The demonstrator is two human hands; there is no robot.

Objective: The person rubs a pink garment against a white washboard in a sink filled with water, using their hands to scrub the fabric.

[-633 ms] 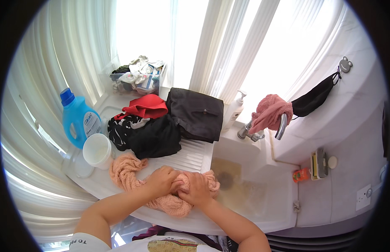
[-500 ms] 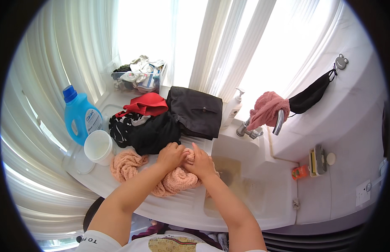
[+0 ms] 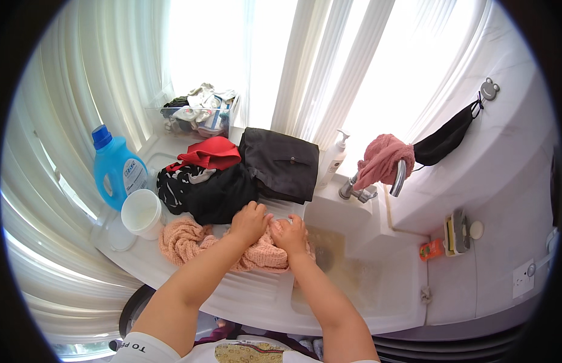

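Note:
A peach, bumpy-textured towel lies bunched across the ribbed washboard part of a white sink counter, left of the basin. My left hand grips its far edge with curled fingers, close to a pile of black clothes. Beside it, my right hand is closed on the same towel near the basin's edge. The hands almost touch, and the fingertips are partly hidden in the folds. One end of the towel trails left toward a white tub.
Cloudy water stands in the basin. A blue detergent bottle, red cloth, folded dark garment and clear box of clothes surround the work. A pump bottle stands by the faucet, draped with a pink towel.
My right hand has shifted slightly, its fingers now more curled into the towel. The towel's near edge has been drawn up away from me. My left hand has moved a little to the right.

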